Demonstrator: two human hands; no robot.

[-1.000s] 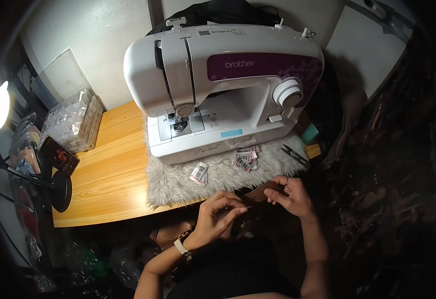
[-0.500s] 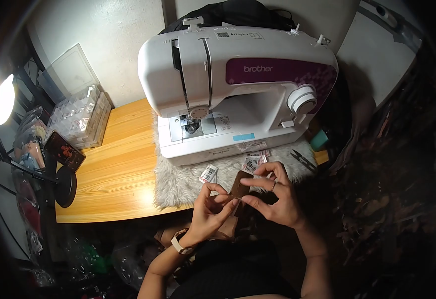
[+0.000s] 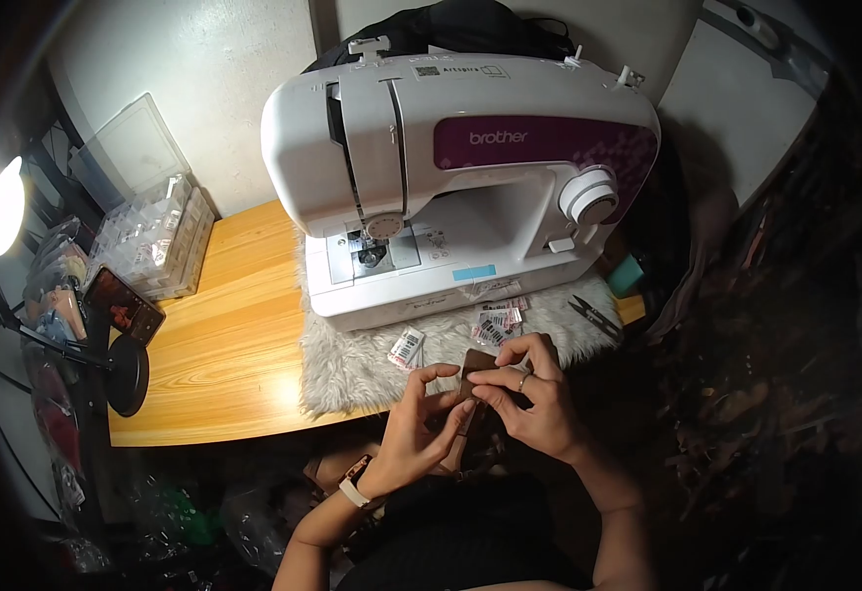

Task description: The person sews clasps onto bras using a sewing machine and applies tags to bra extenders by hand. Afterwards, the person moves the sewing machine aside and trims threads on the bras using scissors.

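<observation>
In front of the table edge, both hands are at a small brown piece, flat and folded-looking; whether it is cloth or leather I cannot tell. My right hand pinches it between thumb and fingers from the right. At its lower left corner, my left hand has the thumb and a finger closed on it, with the index finger raised and curled. A brown strip hangs below the fingers, partly hidden by them. Just beyond the hands, small printed labels lie on a grey fur mat.
A white sewing machine stands on the mat. Thread snips lie at its right. On the wooden table are a phone, a lamp base and a clear compartment box.
My right hand's fingers have drawn together on the brown piece, and its thumb has moved up. My left index finger has lifted slightly. The view has shifted a little.
</observation>
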